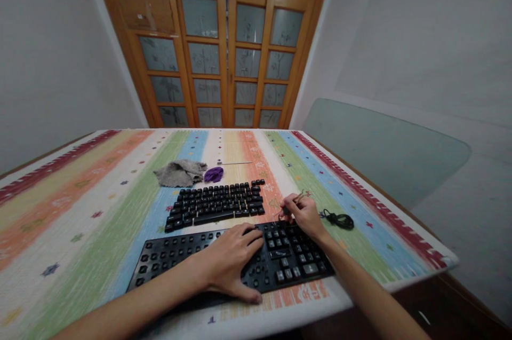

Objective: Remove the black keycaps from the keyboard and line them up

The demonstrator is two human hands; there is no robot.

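Observation:
A black keyboard (176, 249) lies near the table's front edge. Its left and middle parts show bare switches, while keycaps sit on its right part. My left hand (236, 257) rests across the middle of the keyboard, fingers stretched out and thumb at the front edge. Over the keyboard's top right, my right hand (302, 214) pinches a small tool with thin wires, which looks like a keycap puller (277, 217); the fingers hide most of it. Behind the keyboard, loose black keycaps (218, 204) are laid out in rows like a keyboard layout.
A grey cloth (180, 173) and a purple bundle (213, 174) lie behind the keycaps, beside a thin rod (236, 163). A coiled black cable (339, 220) is at the right. The striped tablecloth (100, 212) covers the table; wooden glazed doors (226, 52) stand beyond.

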